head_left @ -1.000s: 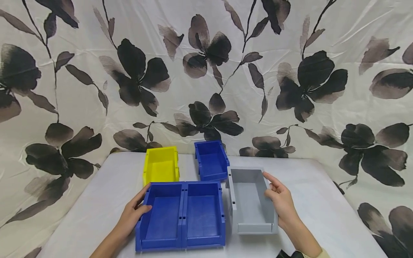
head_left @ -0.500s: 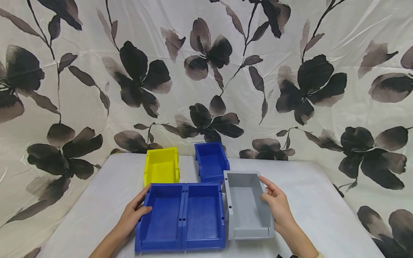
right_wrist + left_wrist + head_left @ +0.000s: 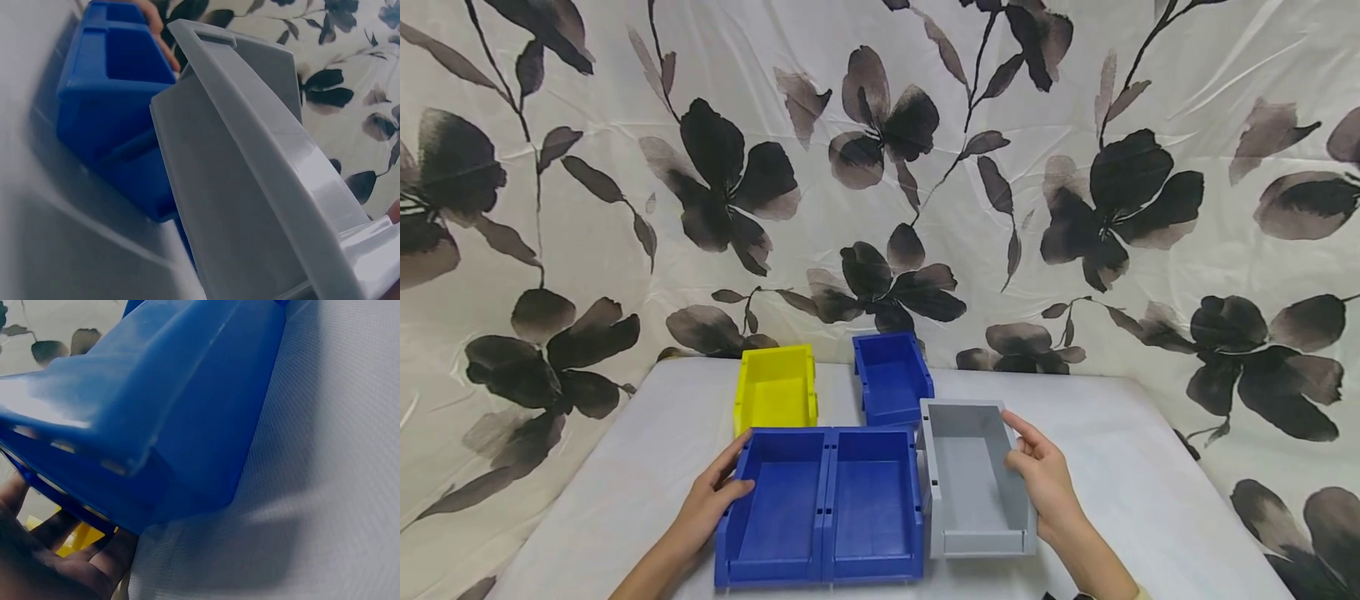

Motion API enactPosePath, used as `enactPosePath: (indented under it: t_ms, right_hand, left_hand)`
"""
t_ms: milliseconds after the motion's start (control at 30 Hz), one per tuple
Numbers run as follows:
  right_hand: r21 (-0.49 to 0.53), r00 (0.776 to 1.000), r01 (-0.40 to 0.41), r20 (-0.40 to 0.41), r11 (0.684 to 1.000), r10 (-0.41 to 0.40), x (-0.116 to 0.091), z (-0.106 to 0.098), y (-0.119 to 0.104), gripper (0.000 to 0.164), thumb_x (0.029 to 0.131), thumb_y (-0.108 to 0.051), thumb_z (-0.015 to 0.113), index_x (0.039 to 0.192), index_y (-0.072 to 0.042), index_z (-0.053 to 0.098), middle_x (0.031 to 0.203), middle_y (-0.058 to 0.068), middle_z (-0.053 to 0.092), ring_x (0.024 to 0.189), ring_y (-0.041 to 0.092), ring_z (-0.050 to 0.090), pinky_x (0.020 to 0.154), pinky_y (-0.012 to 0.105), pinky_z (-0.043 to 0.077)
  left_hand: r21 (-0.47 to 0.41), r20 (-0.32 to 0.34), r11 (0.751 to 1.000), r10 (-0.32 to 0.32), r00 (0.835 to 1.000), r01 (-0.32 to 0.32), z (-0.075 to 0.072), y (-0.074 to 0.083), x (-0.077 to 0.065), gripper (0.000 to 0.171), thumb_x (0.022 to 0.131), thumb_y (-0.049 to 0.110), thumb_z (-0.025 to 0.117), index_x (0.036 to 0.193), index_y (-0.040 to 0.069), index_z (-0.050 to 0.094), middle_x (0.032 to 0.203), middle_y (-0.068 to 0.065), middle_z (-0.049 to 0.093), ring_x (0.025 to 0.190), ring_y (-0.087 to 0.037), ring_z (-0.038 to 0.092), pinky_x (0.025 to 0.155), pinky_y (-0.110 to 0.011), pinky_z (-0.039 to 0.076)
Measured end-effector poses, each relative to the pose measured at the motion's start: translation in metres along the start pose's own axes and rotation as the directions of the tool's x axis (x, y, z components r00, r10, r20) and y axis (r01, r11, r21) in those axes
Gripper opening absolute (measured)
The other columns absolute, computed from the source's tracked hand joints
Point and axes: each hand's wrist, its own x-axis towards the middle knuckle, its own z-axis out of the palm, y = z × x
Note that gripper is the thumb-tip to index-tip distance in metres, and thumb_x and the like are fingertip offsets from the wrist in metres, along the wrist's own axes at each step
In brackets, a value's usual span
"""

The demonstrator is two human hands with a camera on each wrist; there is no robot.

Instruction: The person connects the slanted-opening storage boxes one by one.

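Observation:
Two blue storage bins stand side by side at the front: the left blue bin [image 3: 778, 500] and the right blue bin [image 3: 871, 492]. My left hand [image 3: 706, 493] grips the left one by its outer wall, thumb over the rim and fingers outside. A grey storage bin [image 3: 973, 471] is held in my right hand [image 3: 1047, 479], which pinches its right wall with the thumb inside. The grey bin's left wall lies right along the right blue bin's side. In the right wrist view the grey bin [image 3: 231, 169] looks tilted beside the blue one [image 3: 115, 94].
Behind the front pair, a yellow bin [image 3: 775, 387] stands at the back left and another blue bin [image 3: 892, 379] at the back middle. All are on a white-covered table [image 3: 1120, 467], with a floral cloth [image 3: 880, 167] hanging behind it.
My right hand has brought the grey bin left and slightly nearer, up to the right blue bin, then held it there. My left hand stays on the left blue bin.

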Motion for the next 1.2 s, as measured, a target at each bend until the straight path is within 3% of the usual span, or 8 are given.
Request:
enactPosePath:
  t_ms: [600, 967, 1200]
  right_hand:
    - [0.0, 1.0, -0.009, 0.004, 1.0, 0.009, 0.002, 0.002, 0.004, 0.066, 0.082, 0.01, 0.051, 0.144, -0.014, 0.047, 0.081, 0.0, 0.03, 0.076, 0.013, 0.033, 0.075, 0.03, 0.029]
    - [-0.088, 0.999, 0.035, -0.001, 0.996, -0.035, 0.007, 0.003, 0.008, 0.064, 0.081, 0.009, 0.052, 0.141, -0.012, 0.05, 0.081, 0.002, 0.034, 0.075, 0.013, 0.035, 0.073, 0.027, 0.031]
    - [-0.103, 1.0, 0.016, -0.013, 0.995, -0.018, 0.004, 0.005, 0.013, 0.063, 0.081, 0.008, 0.051, 0.141, -0.014, 0.051, 0.08, 0.002, 0.031, 0.071, 0.013, 0.031, 0.063, 0.024, 0.029]
  left_hand:
    - [0.007, -0.005, 1.0, 0.012, 1.0, -0.012, 0.0, 0.001, 0.001, 0.069, 0.095, 0.015, 0.053, 0.155, 0.031, 0.025, 0.159, -0.012, 0.018, 0.141, -0.042, 0.021, 0.107, -0.062, 0.022]
    - [0.013, 0.001, 1.0, 0.013, 1.0, -0.013, 0.0, 0.003, -0.001, 0.069, 0.095, 0.016, 0.054, 0.155, 0.029, 0.023, 0.159, -0.014, 0.018, 0.141, -0.042, 0.021, 0.108, -0.061, 0.022]
    - [0.011, 0.001, 1.0, 0.005, 1.0, -0.005, 0.0, 0.002, -0.002, 0.069, 0.095, 0.016, 0.053, 0.155, 0.03, 0.023, 0.159, -0.014, 0.018, 0.14, -0.042, 0.023, 0.106, -0.061, 0.026]
